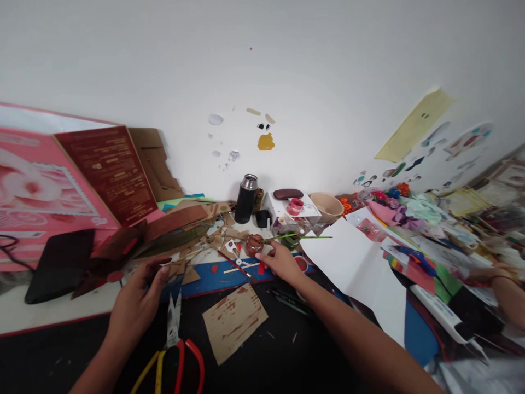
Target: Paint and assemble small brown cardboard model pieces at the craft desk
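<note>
My right hand (282, 261) reaches to a small jar of brown paint (254, 247), its thumb and finger closed at the jar's right side. A thin green stick (311, 237), perhaps a brush handle, runs sideways from the jar behind that hand. On the left, my left hand (141, 290) is closed, fingers curled toward the thumb; what thin thing it may pinch is unclear. Scissors (174, 328) with red and yellow handles lie close to it. A piece of cardboard (235, 323) streaked with brown paint lies between my forearms. A red paintbrush (235, 265) rests left of the jar.
A black flask (246, 200) stands by the wall, beside a white box (289, 210) and a beige bowl (327, 207). White paper (361, 268) and a glue gun (416, 260) lie right. A black tablet-like slab (59, 265) is left. Another person's arm (506, 290) shows far right.
</note>
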{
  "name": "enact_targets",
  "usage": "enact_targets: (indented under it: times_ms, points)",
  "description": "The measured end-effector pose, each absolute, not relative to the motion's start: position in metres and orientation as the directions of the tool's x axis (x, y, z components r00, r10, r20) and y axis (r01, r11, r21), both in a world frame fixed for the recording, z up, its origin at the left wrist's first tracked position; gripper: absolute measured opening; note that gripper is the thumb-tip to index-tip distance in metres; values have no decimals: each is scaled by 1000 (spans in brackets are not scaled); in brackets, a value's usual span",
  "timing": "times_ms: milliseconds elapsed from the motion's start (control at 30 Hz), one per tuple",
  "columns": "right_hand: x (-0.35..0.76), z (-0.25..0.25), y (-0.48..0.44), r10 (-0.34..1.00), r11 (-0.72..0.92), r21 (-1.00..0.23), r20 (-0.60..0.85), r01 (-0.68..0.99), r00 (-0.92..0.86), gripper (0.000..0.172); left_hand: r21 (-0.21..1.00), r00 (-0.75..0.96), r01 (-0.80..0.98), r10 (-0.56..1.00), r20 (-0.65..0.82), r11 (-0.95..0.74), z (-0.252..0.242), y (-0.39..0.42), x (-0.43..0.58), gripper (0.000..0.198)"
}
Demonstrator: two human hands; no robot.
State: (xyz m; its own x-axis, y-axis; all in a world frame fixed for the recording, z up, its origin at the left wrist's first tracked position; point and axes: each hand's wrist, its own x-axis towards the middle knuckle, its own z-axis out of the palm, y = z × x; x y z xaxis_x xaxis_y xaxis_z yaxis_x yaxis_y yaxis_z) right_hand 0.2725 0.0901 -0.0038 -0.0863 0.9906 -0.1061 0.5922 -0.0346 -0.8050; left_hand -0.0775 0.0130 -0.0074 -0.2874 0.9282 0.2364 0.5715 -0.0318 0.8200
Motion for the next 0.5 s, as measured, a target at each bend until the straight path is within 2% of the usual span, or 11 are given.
enact_targets:
  times_ms: [167, 367, 500]
  points:
    - [267, -5, 96, 997, 24, -648, -42, 761, -67, 27, 810, -299, 586, 925, 235, -17, -6, 12, -81, 46]
    - [263, -7, 104, 997, 54, -521, -23, 852, -77, 29, 815, -299, 580, 930, 215, -2, -5, 9, -80, 45]
    - [264, -11, 110, 999, 43, -478, -9, 878, -54, 32, 798, -298, 602, 925, 236, -10, -3, 7, -78, 45]
